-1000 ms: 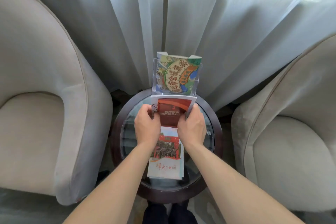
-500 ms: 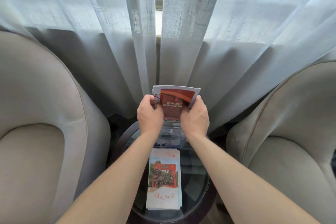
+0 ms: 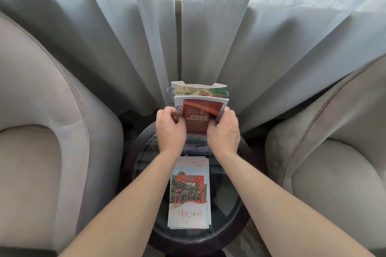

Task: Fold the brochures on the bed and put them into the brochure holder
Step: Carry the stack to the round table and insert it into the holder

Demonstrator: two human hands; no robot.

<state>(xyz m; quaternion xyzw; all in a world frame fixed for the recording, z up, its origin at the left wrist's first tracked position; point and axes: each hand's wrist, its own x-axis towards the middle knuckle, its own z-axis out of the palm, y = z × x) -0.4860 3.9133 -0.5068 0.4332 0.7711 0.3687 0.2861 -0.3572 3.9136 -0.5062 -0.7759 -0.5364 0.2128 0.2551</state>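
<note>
A folded red brochure (image 3: 198, 116) is held upright by both hands, my left hand (image 3: 170, 129) on its left edge and my right hand (image 3: 223, 131) on its right edge. Its lower part sits at the front of the clear brochure holder (image 3: 196, 147), which stands at the back of the round glass table (image 3: 146, 165). A green illustrated brochure (image 3: 199, 89) stands behind it in the holder. A small stack of folded brochures (image 3: 189, 194) with a red gate picture lies flat on the glass between my forearms.
Beige armchairs stand on either side, the left armchair (image 3: 41, 152) and the right armchair (image 3: 338, 162). Sheer grey curtains (image 3: 146, 37) hang right behind the holder. The table has a dark wooden rim (image 3: 198, 242).
Both hands have carried the red brochure from above the table up and over to the holder, then lowered it in front of the green brochure. The camera view tilted slightly.
</note>
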